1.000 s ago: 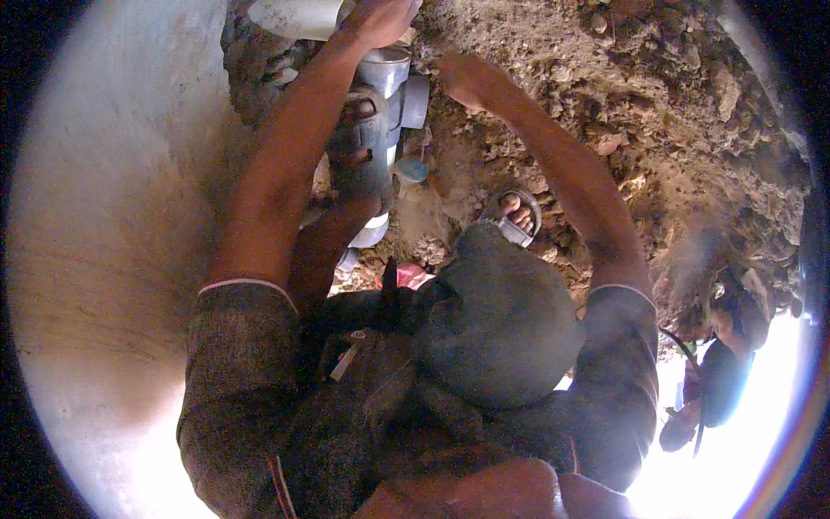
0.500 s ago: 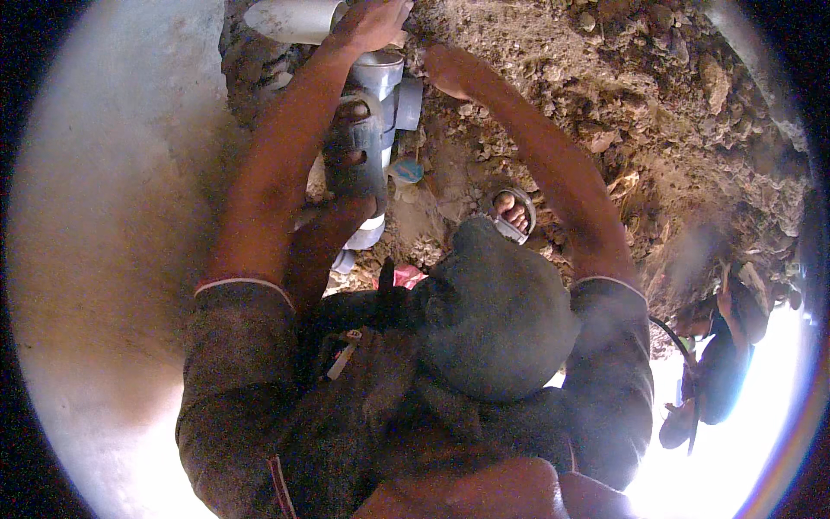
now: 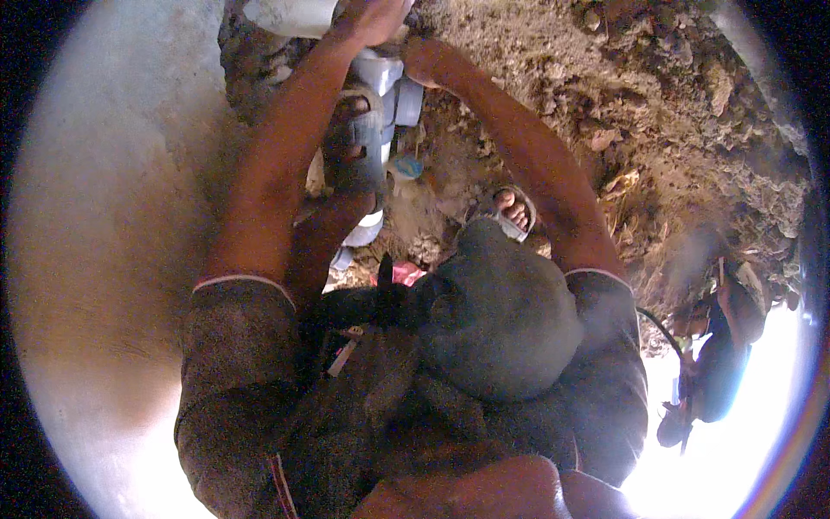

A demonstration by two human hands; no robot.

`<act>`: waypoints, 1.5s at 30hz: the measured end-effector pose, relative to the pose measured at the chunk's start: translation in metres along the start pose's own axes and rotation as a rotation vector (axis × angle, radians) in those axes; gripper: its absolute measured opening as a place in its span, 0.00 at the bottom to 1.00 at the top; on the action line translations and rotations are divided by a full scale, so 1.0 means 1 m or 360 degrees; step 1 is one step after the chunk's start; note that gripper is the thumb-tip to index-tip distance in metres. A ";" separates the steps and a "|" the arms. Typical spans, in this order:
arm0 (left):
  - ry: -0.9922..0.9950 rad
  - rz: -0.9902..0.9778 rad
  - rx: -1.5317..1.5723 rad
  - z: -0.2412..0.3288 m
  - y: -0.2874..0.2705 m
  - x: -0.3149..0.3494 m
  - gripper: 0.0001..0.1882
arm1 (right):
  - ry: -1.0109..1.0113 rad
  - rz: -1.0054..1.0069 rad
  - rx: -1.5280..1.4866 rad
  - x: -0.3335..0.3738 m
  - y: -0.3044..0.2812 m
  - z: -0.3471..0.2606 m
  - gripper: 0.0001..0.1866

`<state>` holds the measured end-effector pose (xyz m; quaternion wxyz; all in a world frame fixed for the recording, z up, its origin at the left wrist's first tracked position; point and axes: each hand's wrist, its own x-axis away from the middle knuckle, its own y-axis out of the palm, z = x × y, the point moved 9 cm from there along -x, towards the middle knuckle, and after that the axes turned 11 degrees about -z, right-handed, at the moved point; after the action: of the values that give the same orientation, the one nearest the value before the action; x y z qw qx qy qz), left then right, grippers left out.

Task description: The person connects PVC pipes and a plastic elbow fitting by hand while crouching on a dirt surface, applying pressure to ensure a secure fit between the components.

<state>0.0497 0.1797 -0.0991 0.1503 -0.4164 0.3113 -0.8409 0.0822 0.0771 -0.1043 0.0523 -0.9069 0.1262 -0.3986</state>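
At the top of the frame I have both arms stretched forward, coming together over a grey pipe fitting (image 3: 378, 73) that stands just above and left of centre. My left hand (image 3: 378, 19) is cut by the top edge, its fingers bent over the area beyond the fitting's open end; I cannot tell how far it is closed or whether it grips anything. My right hand (image 3: 430, 62) comes in from the other side with fingers curled, close beside the fitting's rim; its fingertips are hidden, so I cannot tell what it has hold of, if anything. A pale pipe (image 3: 290, 16) lies at the upper left, near my left hand. Below the hands, a sandalled left foot (image 3: 353, 130) overlaps the fitting's left side, and a round blue-topped object (image 3: 405, 166) sits just right of it. The right foot (image 3: 513, 208) rests on brown, stony soil (image 3: 553, 78). A pale wall (image 3: 112, 216) fills the left side.
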 end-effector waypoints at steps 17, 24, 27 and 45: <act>0.0370 0.0161 -0.0664 0.011 0.013 0.000 0.13 | -0.0190 0.0163 0.0118 0.013 0.010 0.006 0.14; 0.0124 0.0032 -0.0334 -0.003 0.013 -0.002 0.15 | -0.0242 0.0163 0.0283 0.029 -0.006 0.002 0.13; -0.0001 -0.0150 -0.0178 0.008 0.001 -0.006 0.13 | -0.0088 -0.0050 0.0153 -0.001 0.005 0.002 0.13; 0.0301 0.0167 -0.0204 0.012 0.021 0.001 0.15 | -0.0059 0.0066 -0.0078 -0.020 0.012 0.022 0.15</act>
<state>0.0580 0.1582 -0.1068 0.1371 -0.3271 0.3985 -0.8458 0.0833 0.0710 -0.1354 0.0406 -0.9123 0.1538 -0.3774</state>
